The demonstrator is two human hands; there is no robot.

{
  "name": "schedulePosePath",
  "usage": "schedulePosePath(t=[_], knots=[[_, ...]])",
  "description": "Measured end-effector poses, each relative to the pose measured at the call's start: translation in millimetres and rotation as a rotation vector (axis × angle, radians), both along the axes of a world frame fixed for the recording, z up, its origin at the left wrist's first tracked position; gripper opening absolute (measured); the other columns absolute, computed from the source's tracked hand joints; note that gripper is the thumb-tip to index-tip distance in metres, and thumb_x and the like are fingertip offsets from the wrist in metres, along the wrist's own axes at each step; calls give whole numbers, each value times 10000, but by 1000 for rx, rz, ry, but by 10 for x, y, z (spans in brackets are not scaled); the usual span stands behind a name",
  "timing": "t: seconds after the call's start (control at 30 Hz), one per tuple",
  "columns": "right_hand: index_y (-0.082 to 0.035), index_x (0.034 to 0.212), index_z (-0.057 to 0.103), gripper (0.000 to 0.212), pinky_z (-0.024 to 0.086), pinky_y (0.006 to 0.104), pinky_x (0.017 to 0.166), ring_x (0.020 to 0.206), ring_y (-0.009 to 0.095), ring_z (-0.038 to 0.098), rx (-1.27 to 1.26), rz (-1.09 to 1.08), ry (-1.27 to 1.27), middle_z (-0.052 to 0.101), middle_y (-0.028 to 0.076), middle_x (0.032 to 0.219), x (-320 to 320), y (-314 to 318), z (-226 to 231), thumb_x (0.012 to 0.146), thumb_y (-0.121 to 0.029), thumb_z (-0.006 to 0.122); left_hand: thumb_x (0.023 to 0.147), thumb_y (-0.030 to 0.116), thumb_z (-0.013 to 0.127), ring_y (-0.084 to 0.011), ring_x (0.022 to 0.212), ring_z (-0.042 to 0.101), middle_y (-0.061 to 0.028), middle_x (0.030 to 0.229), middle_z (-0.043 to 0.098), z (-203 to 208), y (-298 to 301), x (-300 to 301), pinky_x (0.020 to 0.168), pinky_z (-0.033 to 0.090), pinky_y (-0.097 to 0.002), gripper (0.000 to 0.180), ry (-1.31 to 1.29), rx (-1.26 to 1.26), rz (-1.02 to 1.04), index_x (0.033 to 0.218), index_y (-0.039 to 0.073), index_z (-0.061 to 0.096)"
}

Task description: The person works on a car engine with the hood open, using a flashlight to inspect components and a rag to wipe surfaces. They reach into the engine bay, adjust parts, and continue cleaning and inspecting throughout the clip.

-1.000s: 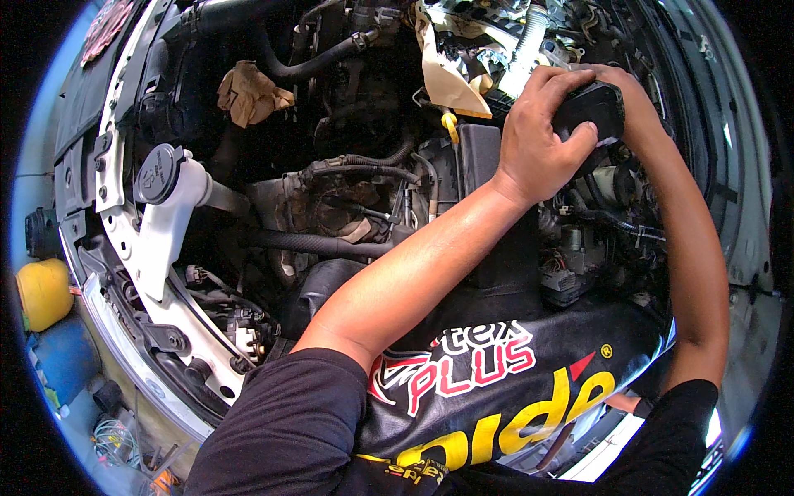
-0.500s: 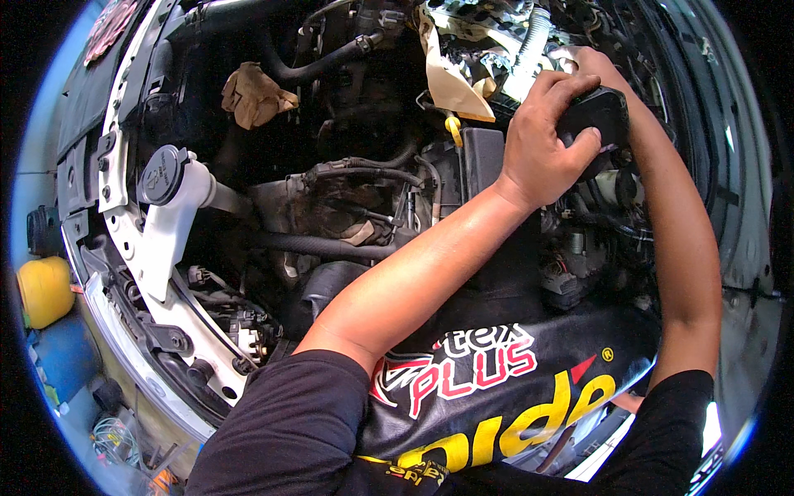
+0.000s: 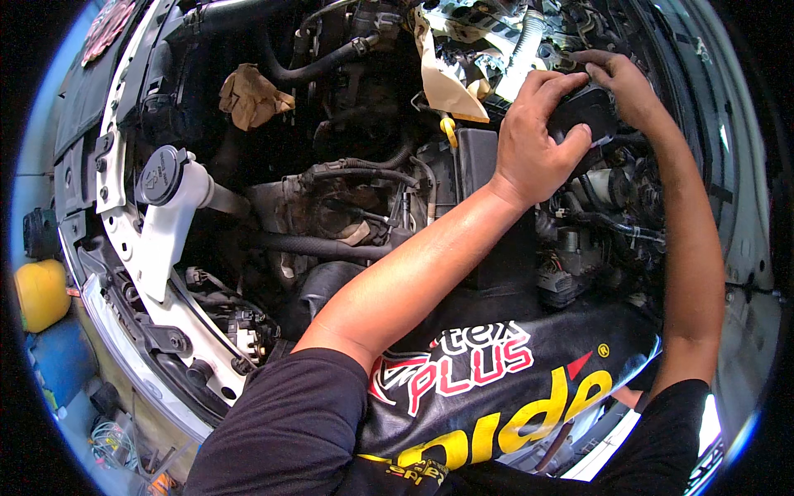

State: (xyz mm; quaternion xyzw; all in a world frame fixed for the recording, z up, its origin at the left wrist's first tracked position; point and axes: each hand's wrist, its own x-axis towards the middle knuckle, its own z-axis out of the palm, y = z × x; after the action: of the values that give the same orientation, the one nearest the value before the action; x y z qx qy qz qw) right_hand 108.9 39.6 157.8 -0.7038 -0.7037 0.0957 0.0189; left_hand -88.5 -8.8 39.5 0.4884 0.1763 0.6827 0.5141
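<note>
My left hand (image 3: 538,136) is wrapped around a dark, box-shaped plastic part (image 3: 585,114), thumb on the near side and fingers over the far side. At that part's far right edge, my right hand (image 3: 624,89) bends its thumb and forefinger over the rim; its other fingers are partly hidden. The part is held above the right side of an open engine bay. Just beyond both hands lies a bright metal engine section with a ribbed pale hose (image 3: 529,37) and a torn beige sheet (image 3: 447,78). A yellow dipstick loop (image 3: 448,128) stands left of my left hand.
A white filler neck with a black cap (image 3: 163,175) rises at the left. Crumpled brown paper (image 3: 255,97) sits among the hoses. A black printed fender cover (image 3: 488,372) drapes the near edge under my arms. Outside the car stands a yellow container (image 3: 41,295).
My right hand has drawn back and to the right, and more of it shows over the part's edge. The dark part has tilted and shifted slightly left with my left hand.
</note>
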Motion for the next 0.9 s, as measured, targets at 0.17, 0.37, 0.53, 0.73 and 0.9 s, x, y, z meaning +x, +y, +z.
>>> schedulePosePath(t=[0.17, 0.37, 0.53, 0.73, 0.9], knots=[[3, 1248, 684, 335, 547, 360, 917, 981, 245, 719, 71, -21, -47, 750, 160, 1102, -81, 54, -407, 975, -178, 614, 781, 137, 688, -321, 1068, 647, -188, 1145, 630, -2, -4, 7, 985, 494, -368, 497, -16, 10, 5, 1247, -34, 652], [-29, 1094, 724, 244, 563, 363, 853, 925, 213, 723, -93, 35, 145, 760, 118, 1020, -167, 181, -514, 924, -191, 657, 778, 139, 685, -325, 1068, 646, -192, 1145, 629, -9, 5, -4, 980, 494, -372, 494, -10, 15, 14, 1239, -36, 651], [-22, 1012, 707, 199, 561, 378, 739, 763, 247, 683, -39, 175, 23, 745, 123, 909, -124, 289, -589, 927, -196, 663, 763, 168, 656, -380, 1022, 655, -209, 1127, 617, -2, 8, 6, 928, 525, -410, 486, -2, 57, 61, 1209, -25, 653], [-22, 998, 698, 180, 541, 375, 702, 719, 194, 618, 66, 139, 80, 717, 86, 858, 37, 441, -785, 935, -187, 662, 762, 167, 656, -376, 1015, 656, -206, 1129, 622, -5, 6, 9, 929, 525, -407, 493, -4, 34, 28, 1218, -22, 658], [-8, 1027, 705, 178, 544, 380, 726, 738, 188, 630, -106, 37, 316, 725, 64, 881, 211, 486, -826, 929, -152, 667, 779, 142, 692, -317, 1070, 647, -186, 1150, 630, -13, -3, 3, 976, 494, -368, 501, 0, 28, -6, 1248, -26, 650]])
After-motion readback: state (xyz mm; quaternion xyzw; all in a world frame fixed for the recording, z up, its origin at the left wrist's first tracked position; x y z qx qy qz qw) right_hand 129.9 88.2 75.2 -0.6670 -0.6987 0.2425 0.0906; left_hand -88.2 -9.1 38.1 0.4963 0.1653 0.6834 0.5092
